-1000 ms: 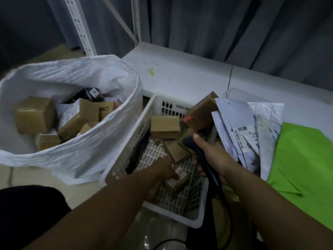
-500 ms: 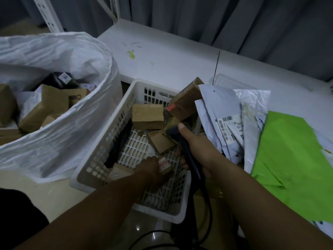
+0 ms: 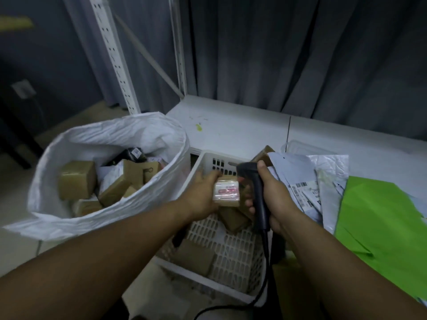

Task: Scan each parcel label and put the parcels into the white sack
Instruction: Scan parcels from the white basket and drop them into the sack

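Holding a parcel [image 3: 226, 191] (label blurred), the left grip [image 3: 201, 194] faces the scanner [image 3: 260, 204].

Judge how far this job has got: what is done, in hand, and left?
Done: several brown boxes lie in the white sack. In hand: the left hand holds a labelled parcel by the scanner gripped in the right hand. Left: more boxes in the basket, mailers beside it.

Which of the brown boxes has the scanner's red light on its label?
The small box in the left hand, held above the basket by the scanner; its white label glows red. The rest lie unlit in basket and sack.
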